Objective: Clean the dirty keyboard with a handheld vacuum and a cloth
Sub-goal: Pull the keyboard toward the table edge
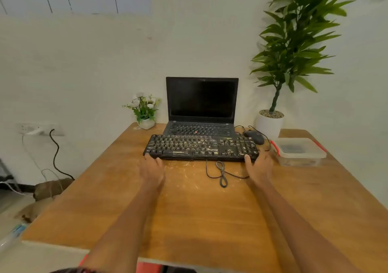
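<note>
A black keyboard [200, 146] speckled with pale crumbs lies across the wooden table [189, 209], in front of the laptop. Its cable [221, 173] trails toward me in a loose knot. My left hand [152, 169] rests at the keyboard's front left corner, fingertips touching its edge. My right hand [259, 166] is at the front right corner, thumb on the edge. Whether either hand grips the keyboard cannot be told. Pale dust lies on the table between my hands. No vacuum or cloth is in view.
An open black laptop [201, 109] stands behind the keyboard. A mouse [254, 136] and a clear lidded box [299, 151] sit at the right, a tall potted plant [270, 123] behind them. A small flower pot [146, 122] is at the back left.
</note>
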